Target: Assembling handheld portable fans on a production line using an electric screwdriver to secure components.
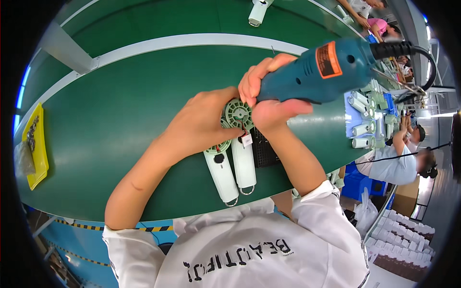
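Note:
My right hand (269,103) is wrapped round a teal electric screwdriver (302,74) with an orange label and a black cord. The tool is tilted, and its tip is hidden behind my hands. With my left hand (199,122) I hold the round, pale green head of a small handheld fan (244,163), thumb and fingers at its rim. A white tag and thin red wires show at its neck. Close beside it on the left lies a second handheld fan (222,177), its head partly covered by my left hand. Both have wire loops at their handle ends.
A black gridded block (265,151) lies right of the fans on the green table (105,110). At the far left, a yellow tray (42,163) holds small metal parts and a plastic bag. More fans (362,128) stand at the right, near other people. A raised rail (158,44) edges the table.

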A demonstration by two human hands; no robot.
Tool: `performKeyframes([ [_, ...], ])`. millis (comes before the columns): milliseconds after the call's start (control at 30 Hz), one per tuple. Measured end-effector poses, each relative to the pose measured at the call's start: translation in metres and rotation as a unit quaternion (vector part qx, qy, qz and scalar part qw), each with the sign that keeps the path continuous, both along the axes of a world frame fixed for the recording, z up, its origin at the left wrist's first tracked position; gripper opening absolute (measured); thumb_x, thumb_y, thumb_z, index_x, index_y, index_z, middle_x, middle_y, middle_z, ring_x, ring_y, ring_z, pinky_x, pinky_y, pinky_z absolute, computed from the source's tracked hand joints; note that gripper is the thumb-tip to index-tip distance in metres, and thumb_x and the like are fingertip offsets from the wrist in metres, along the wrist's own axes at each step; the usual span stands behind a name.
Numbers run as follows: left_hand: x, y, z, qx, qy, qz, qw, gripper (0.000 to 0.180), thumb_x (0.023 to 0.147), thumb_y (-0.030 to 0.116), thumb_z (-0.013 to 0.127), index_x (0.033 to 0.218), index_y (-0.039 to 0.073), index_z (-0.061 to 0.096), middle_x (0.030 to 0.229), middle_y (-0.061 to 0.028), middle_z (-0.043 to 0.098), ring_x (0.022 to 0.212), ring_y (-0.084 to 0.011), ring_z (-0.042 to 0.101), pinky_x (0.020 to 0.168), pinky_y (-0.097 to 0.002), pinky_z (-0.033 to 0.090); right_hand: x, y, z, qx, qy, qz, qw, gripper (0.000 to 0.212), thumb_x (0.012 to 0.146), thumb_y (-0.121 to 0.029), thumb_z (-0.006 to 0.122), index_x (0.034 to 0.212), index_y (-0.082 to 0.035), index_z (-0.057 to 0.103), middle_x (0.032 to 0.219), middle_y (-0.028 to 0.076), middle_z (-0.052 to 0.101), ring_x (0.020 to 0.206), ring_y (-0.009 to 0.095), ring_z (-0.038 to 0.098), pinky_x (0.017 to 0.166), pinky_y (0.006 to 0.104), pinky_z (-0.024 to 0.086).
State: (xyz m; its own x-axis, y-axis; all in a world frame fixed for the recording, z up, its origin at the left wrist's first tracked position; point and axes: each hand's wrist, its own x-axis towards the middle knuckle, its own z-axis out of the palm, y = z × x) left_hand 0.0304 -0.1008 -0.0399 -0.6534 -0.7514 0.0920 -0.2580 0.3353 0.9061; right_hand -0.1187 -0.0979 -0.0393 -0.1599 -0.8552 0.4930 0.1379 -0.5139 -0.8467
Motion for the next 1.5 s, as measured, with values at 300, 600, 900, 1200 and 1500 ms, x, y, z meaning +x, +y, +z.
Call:
performKeyframes([
  [300,-0.003,0.012,0.005,-0.029,-0.086,0.032,0.995,0.048,0.073,0.015,0.078,0.115,0.004,0.058,0.108,-0.0166,0.066,0.105,-0.0371,0.060,0.089,-0.0429,0.047,-0.053,0.034,0.037,-0.165,-0.187,0.101,0.963,0.081,0.077,-0.087,0.040,0.111,-0.015,0.055,0.071,0.002,0.049,0.047,0.013,0.043,0.040,0.0275,0.033],
  [600,-0.004,0.009,0.005,0.012,-0.092,0.019,0.995,0.049,0.075,0.015,0.078,0.116,0.007,0.052,0.093,-0.0136,0.067,0.093,-0.0349,0.062,0.078,-0.0423,0.048,-0.067,0.087,-0.024,-0.093,-0.153,0.022,0.984,0.083,0.077,-0.088,0.035,0.108,-0.012,0.044,0.067,0.005,0.048,0.042,0.014,0.045,0.038,0.0288,0.040],
  [900,-0.008,0.020,0.020,-0.208,-0.047,-0.011,0.977,0.053,0.065,0.003,0.080,0.115,0.006,0.061,0.125,-0.0123,0.060,0.125,-0.0335,0.051,0.101,-0.0426,0.044,-0.070,0.085,0.017,-0.127,-0.171,0.075,0.974,0.085,0.075,-0.086,0.043,0.115,-0.010,0.042,0.074,0.009,0.052,0.047,0.018,0.049,0.043,0.0338,0.045],
  [1200,-0.016,0.038,0.020,-0.153,0.108,-0.069,0.980,0.017,0.065,0.000,0.079,0.080,0.004,0.072,0.118,-0.0056,0.063,0.121,-0.0315,0.051,0.096,-0.0422,0.045,-0.061,0.087,0.065,-0.105,-0.200,0.163,0.960,0.070,0.085,-0.069,0.055,0.120,-0.009,0.048,0.079,0.006,0.050,0.052,0.017,0.048,0.046,0.0324,0.042],
  [1500,-0.017,0.040,0.020,-0.141,0.076,-0.101,0.982,0.012,0.067,0.002,0.075,0.075,0.004,0.068,0.115,-0.0020,0.062,0.115,-0.0274,0.053,0.098,-0.0411,0.039,-0.064,0.075,0.068,-0.071,-0.128,0.291,0.946,0.075,0.080,-0.077,0.053,0.119,-0.013,0.046,0.078,0.007,0.051,0.054,0.018,0.049,0.048,0.0330,0.043],
])
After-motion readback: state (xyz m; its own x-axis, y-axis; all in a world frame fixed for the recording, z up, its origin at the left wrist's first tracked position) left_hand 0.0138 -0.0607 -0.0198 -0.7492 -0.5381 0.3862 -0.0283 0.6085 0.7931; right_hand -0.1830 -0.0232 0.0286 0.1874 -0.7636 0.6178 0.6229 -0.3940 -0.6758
